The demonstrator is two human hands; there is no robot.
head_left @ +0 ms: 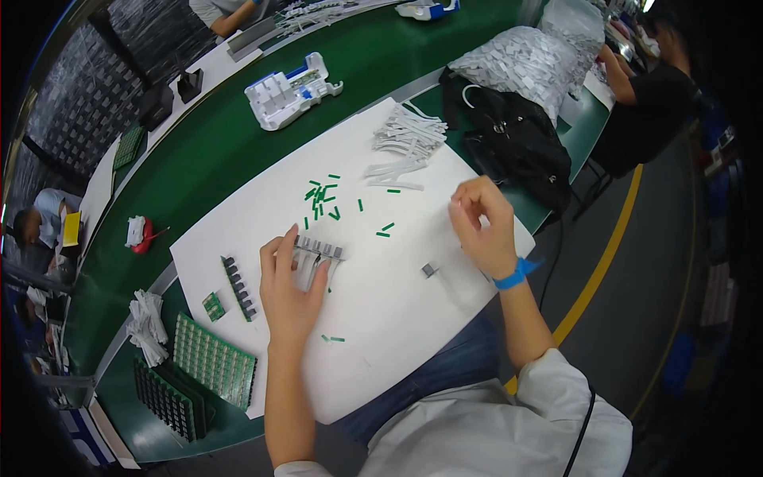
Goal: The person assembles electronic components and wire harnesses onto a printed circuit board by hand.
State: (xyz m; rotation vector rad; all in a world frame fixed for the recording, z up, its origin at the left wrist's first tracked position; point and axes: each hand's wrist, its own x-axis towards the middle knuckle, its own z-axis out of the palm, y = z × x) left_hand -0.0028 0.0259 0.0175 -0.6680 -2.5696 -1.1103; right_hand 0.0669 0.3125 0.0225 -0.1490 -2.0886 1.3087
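My left hand (290,290) is over the white work sheet (381,318), its fingers and thumb closed round a short row of grey connectors (322,248). Pale flat strips run from that row toward my palm. To the right, my right hand (486,226) is raised near the sheet's edge, with thumb and fingers curled together. Whatever is between those fingertips, if anything, is too small or hidden to make out. A blue band (517,274) circles the right wrist. Between my hands lies a single grey connector (429,270) with a pale, faint strip trailing from it.
Small green strips (320,195) are scattered beyond my left hand. A bundle of white flat cables (409,135) lies at the far side. Green circuit boards (213,359) stand at left, near a black-toothed strip (238,288). A black bag (517,135) sits at right.
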